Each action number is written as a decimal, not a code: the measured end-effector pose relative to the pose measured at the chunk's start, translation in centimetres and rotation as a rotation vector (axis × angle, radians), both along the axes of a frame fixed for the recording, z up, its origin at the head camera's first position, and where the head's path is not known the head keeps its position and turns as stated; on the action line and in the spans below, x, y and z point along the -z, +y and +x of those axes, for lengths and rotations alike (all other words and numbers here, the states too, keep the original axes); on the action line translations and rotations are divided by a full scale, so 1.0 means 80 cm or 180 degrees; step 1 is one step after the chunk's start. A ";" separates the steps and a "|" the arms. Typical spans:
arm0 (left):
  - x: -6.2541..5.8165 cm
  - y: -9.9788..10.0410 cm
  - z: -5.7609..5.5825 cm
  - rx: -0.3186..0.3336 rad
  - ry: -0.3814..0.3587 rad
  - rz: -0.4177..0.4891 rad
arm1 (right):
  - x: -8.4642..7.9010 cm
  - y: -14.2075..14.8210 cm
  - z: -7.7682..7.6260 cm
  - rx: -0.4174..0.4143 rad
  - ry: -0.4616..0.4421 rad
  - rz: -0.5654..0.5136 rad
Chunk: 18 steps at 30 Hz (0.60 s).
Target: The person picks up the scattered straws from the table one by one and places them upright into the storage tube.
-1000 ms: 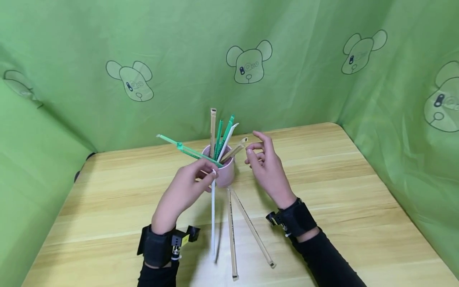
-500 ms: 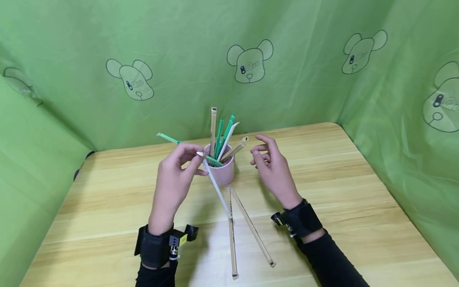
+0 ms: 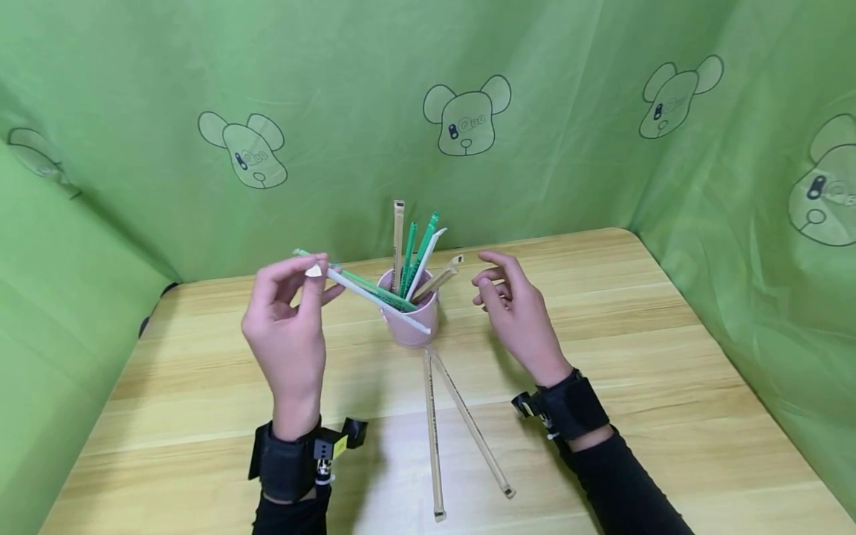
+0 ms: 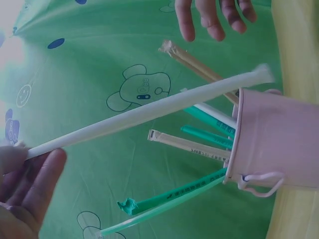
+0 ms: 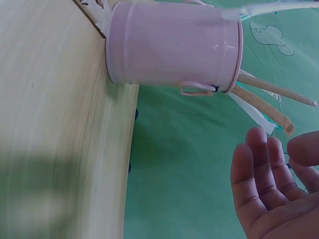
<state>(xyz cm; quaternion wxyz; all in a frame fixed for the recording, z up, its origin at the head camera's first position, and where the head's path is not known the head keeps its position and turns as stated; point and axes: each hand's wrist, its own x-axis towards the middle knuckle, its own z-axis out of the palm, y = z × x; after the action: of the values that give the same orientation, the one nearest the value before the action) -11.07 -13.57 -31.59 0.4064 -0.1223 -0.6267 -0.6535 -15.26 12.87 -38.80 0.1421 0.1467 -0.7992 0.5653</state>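
My left hand (image 3: 287, 334) pinches one end of a white paper-wrapped straw (image 4: 149, 109) between thumb and fingers. The straw slants down to the right, and its free end overlaps the front of a pink bucket (image 3: 409, 339) in the head view. In the left wrist view that end reaches past the bucket's rim. Green straws (image 3: 408, 256), another white straw and brown wrapped straws (image 3: 398, 238) stick out of the bucket. To the right of it, my right hand (image 3: 520, 323) hovers with loosely bent fingers, holding nothing; its palm (image 5: 279, 214) shows in the right wrist view.
Two brown wrapped straws (image 3: 433, 438) lie on the wooden table (image 3: 187, 401) in front of the bucket, spreading toward the near edge. Green curtain (image 3: 354, 111) with bear-head prints hangs behind and at both sides. The bucket has small side handles (image 4: 264, 181).
My left hand has moved left and up with the white straw, whose free end has swung from pointing toward the near edge up to the bucket. The right hand has drifted slightly right.
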 end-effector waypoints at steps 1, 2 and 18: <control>0.000 -0.001 0.000 -0.0052 0.0055 0.0060 | 0.000 0.000 0.000 -0.0007 -0.0001 0.0000; 0.000 -0.001 -0.001 -0.0104 0.0094 0.0117 | 0.000 0.000 0.000 -0.0014 -0.0011 0.0000; 0.005 -0.010 -0.009 -0.0660 0.0387 0.0681 | 0.011 -0.005 0.000 -0.0237 -0.0113 0.0364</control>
<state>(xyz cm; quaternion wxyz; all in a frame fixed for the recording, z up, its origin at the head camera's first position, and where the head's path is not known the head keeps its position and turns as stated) -11.82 -14.38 -31.97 0.5196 -0.0523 -0.5370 -0.6626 -15.24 12.47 -39.70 0.0982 0.1742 -0.8266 0.5261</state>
